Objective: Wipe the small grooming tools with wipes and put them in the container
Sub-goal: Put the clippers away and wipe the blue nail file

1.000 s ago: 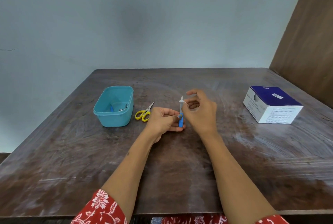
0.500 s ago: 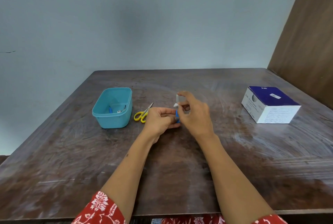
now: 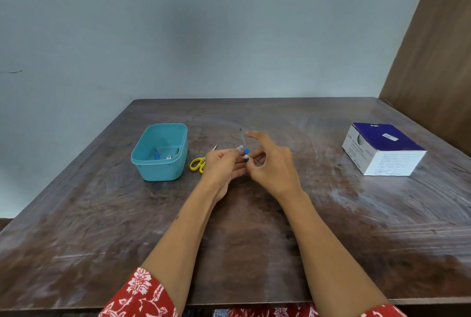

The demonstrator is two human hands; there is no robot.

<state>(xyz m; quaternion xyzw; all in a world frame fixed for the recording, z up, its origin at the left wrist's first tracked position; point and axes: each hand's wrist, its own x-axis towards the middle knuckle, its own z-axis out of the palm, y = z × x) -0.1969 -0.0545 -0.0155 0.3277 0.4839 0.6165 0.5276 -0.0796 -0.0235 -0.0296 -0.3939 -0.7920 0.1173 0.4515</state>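
Over toward the left edge of the dark wooden table [image 3: 102, 227] we find the teal plastic container [image 3: 163, 166], open at the top, with a blue-handled tool [image 3: 156, 155] and a small metal piece [image 3: 171, 156] lying on its floor. Just beside its right wall, flat on the table, are the yellow-handled scissors [image 3: 197, 163], blades pointing toward the far edge and partly hidden behind the left hand [image 3: 220, 166].

Around the middle of the table, we see that left hand with its fingers curled round the blue handle of a slim grooming tool [image 3: 246, 151], whose thin metal shaft rises from the grip toward the far edge. Touching it from the right is the right hand [image 3: 272, 166]: thumb and a finger pinch a small white wipe [image 3: 245, 156] against the tool just at the handle, while the forefinger sticks out straight beside the shaft. The two hands meet at the tool; how much of the handle the wipe covers we cannot tell.

On to the right edge, well apart from the hands, sits the white cardboard box with a dark blue top [image 3: 382, 151], closed, printed text on its near side too small to read.

At the near edge, red floral sleeves [image 3: 142, 293] frame both bare forearms.
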